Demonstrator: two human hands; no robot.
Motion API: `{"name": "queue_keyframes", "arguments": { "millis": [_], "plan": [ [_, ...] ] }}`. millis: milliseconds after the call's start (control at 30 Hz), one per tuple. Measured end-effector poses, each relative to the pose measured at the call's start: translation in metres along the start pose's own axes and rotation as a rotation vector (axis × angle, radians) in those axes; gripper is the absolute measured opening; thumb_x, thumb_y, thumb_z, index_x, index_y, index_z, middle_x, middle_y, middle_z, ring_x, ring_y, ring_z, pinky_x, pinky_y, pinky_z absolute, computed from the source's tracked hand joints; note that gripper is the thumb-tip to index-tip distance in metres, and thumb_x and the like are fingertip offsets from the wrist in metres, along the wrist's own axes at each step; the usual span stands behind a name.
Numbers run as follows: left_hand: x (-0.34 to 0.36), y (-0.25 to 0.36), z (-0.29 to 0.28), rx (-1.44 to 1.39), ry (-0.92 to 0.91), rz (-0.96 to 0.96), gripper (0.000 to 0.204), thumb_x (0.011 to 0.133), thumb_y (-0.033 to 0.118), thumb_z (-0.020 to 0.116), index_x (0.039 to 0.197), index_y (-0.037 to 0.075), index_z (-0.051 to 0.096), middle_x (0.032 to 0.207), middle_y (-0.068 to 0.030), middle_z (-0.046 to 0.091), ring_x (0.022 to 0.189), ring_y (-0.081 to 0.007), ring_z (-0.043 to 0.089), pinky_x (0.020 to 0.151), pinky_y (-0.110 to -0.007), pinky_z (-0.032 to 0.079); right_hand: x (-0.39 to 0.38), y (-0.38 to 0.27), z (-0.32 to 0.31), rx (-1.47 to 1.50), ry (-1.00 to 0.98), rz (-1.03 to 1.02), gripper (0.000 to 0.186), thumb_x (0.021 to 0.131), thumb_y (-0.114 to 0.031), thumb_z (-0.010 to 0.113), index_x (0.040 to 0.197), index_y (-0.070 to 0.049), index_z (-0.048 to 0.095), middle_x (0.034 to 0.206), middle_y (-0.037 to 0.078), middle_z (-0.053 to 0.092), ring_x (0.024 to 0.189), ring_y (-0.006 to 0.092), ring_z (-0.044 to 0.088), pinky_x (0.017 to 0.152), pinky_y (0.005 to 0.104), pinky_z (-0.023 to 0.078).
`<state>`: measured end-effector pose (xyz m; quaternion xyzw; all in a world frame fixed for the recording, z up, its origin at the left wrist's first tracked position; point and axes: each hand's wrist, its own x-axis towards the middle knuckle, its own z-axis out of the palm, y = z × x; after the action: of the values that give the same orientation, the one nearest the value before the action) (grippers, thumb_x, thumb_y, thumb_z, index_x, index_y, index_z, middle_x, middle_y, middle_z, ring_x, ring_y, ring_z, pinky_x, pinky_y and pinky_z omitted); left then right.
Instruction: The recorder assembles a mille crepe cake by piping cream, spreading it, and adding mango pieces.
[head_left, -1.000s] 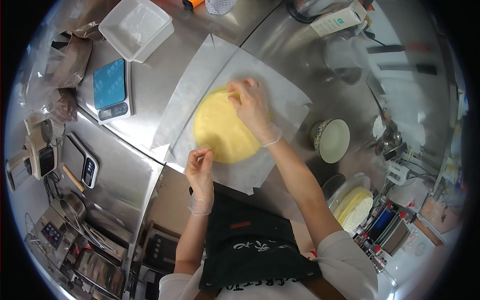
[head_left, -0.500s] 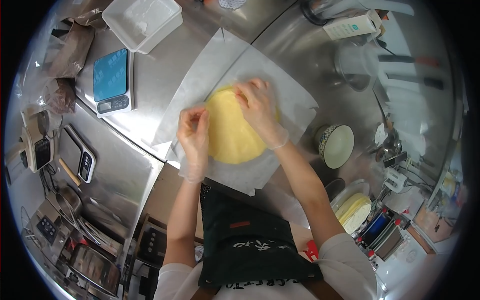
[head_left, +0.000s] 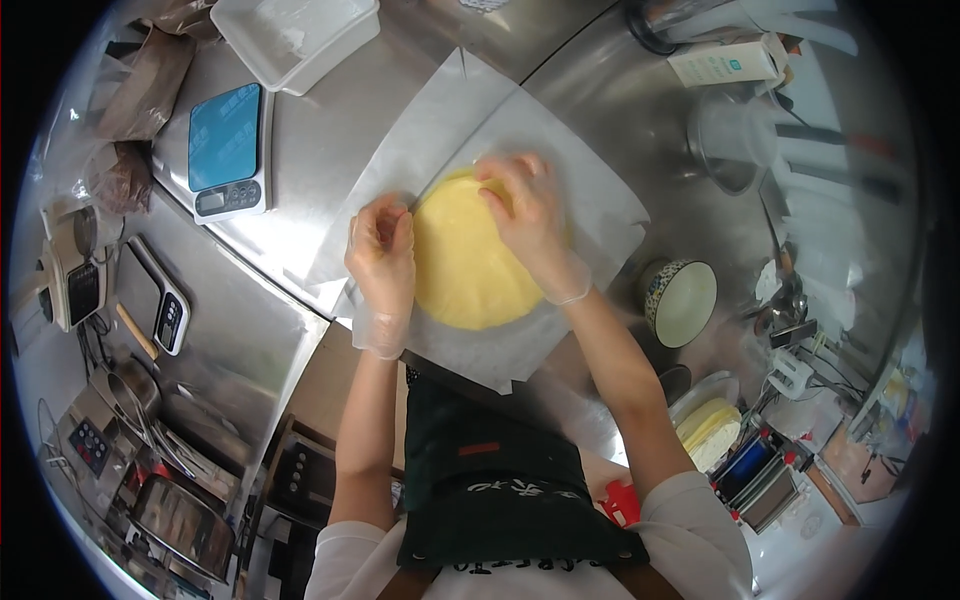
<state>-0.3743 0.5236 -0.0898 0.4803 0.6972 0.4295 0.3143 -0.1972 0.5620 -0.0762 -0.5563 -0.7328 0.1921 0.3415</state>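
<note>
A round, thin yellow crepe (head_left: 470, 265) lies on a sheet of white baking paper (head_left: 590, 205) in front of me. Clear gloves cover both hands. My left hand (head_left: 382, 255) is at the crepe's left rim, its fingers curled toward the thumb. Whatever might be between those fingertips is too small to make out. Over the upper right of the crepe, my right hand (head_left: 528, 215) has its thumb and bent fingers apart, the fingertips by the far rim. This hand and its wrist hide part of the crepe's right side.
To the left are a kitchen scale with a blue top (head_left: 224, 140), a smaller scale (head_left: 155, 290) and a white tub (head_left: 295, 40). On the right stand a patterned bowl (head_left: 684, 303), a clear jug (head_left: 735, 145), a carton (head_left: 730, 60) and a plate with a layered yellow cake (head_left: 712, 430).
My left hand has shifted slightly left, outward from the crepe's rim. My right hand's thumb and fingers have spread apart a little. The whole view has also moved slightly.
</note>
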Motion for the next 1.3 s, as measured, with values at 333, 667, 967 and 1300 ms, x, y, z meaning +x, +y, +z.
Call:
{"name": "queue_keyframes", "arguments": {
  "millis": [333, 667, 967, 1300],
  "plan": [
    [-0.020, -0.010, -0.008, -0.135, 0.070, -0.118, 0.030, 0.080, -0.004, 0.066, 0.110, 0.000, 0.059, 0.086, -0.0038, 0.065, 0.068, -0.0100, 0.055, 0.064, -0.024, 0.048, 0.012, -0.014, 0.028, 0.034, -0.246, -0.301, 0.038, 0.076, -0.003, 0.068, 0.112, -0.013, 0.058, 0.085, -0.001, 0.062, 0.092, 0.0189, 0.053, 0.081, 0.0347, 0.040],
    [-0.022, -0.011, 0.000, -0.190, 0.059, -0.150, 0.032, 0.080, -0.004, 0.067, 0.110, 0.001, 0.059, 0.090, -0.0037, 0.063, 0.073, -0.0109, 0.054, 0.067, -0.025, 0.048, 0.015, -0.013, 0.032, -0.078, -0.320, -0.381, 0.039, 0.080, -0.007, 0.063, 0.118, -0.009, 0.053, 0.083, 0.002, 0.058, 0.090, 0.0185, 0.052, 0.081, 0.0356, 0.038],
    [-0.021, -0.009, 0.006, -0.085, 0.070, -0.131, 0.035, 0.077, -0.004, 0.069, 0.110, 0.003, 0.059, 0.090, -0.0038, 0.062, 0.072, -0.0120, 0.054, 0.067, -0.026, 0.048, 0.020, -0.013, 0.036, -0.140, -0.405, -0.421, 0.041, 0.074, -0.002, 0.062, 0.115, -0.001, 0.052, 0.081, 0.006, 0.057, 0.089, 0.0223, 0.052, 0.082, 0.0363, 0.039],
    [-0.019, -0.011, 0.010, 0.021, 0.040, -0.046, 0.043, 0.071, -0.004, 0.072, 0.110, 0.003, 0.059, 0.088, -0.0064, 0.062, 0.074, -0.0189, 0.060, 0.066, -0.030, 0.051, 0.022, -0.016, 0.032, -0.097, -0.396, -0.428, 0.048, 0.074, -0.001, 0.061, 0.120, 0.001, 0.050, 0.080, 0.006, 0.057, 0.089, 0.0225, 0.051, 0.082, 0.0362, 0.039]
  ]
}}
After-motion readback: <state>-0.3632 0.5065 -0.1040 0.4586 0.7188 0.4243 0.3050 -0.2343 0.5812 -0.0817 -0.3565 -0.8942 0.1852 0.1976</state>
